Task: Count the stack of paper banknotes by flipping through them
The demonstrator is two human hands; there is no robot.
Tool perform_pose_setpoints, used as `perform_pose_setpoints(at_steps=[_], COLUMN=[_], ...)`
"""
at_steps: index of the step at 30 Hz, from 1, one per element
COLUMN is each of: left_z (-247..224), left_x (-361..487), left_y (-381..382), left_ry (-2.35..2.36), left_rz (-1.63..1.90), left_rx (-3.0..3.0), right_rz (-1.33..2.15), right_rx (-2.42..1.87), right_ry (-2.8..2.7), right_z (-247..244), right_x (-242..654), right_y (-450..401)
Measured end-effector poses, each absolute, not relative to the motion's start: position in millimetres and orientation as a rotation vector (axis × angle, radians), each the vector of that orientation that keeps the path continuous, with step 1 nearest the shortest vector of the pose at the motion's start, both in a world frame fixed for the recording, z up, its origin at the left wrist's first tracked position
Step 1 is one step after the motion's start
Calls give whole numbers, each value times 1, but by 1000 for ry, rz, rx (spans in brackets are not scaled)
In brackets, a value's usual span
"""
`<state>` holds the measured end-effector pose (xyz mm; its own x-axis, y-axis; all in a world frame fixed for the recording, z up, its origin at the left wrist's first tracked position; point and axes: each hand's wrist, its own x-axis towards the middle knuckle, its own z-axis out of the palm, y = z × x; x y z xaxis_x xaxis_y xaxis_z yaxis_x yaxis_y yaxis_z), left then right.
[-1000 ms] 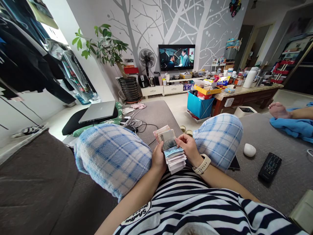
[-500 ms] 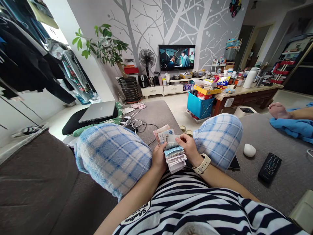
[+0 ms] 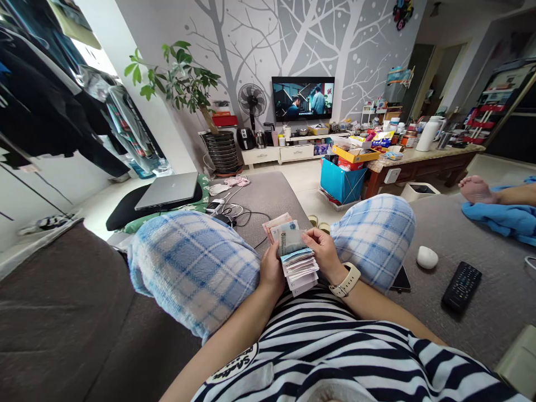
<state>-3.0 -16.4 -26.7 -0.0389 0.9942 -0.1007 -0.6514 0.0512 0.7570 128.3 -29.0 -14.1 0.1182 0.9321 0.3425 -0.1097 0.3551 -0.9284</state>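
A stack of banknotes (image 3: 300, 270) lies folded over in front of my striped shirt, with several layered edges toward me. My left hand (image 3: 271, 269) is closed on the left side of the notes. Beyond its fingers, pinkish and bluish notes (image 3: 280, 225) fan out at the top. My right hand (image 3: 324, 251), with a pale watch (image 3: 347, 280) on the wrist, pinches the right edge of a grey-green note (image 3: 292, 241) that lies across the upper part of the stack. My knees, in blue plaid trousers (image 3: 196, 268), are on both sides.
On the grey couch are a black remote (image 3: 462, 286), a white mouse-like object (image 3: 427, 257), cables (image 3: 234, 211) and a laptop (image 3: 167, 190) on a cushion. Another person's bare foot (image 3: 477, 190) rests at the right. A cluttered table (image 3: 419, 159) stands beyond.
The grey-green note now lies flatter and more of it shows between my hands. My left thumb has drawn back a little to the left. The television picture differs slightly.
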Motion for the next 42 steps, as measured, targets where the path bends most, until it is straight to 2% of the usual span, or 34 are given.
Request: perform_pose_setpoints(at_steps=[20, 30, 35, 42], left_z=[-11, -19, -22, -17], left_x=[-1, -2, -1, -2], left_y=[-26, -22, -20, -26], left_ry=[837, 869, 838, 802], left_rz=[1483, 1484, 1490, 1456], left_rx=[561, 606, 572, 603], right_rz=[939, 906, 1015, 904], right_rx=[-891, -890, -863, -956], right_ry=[-1216, -1224, -1179, -1127], right_z=[-19, -17, -19, -22], right_x=[129, 130, 129, 128], right_y=[-27, -29, -29, -25])
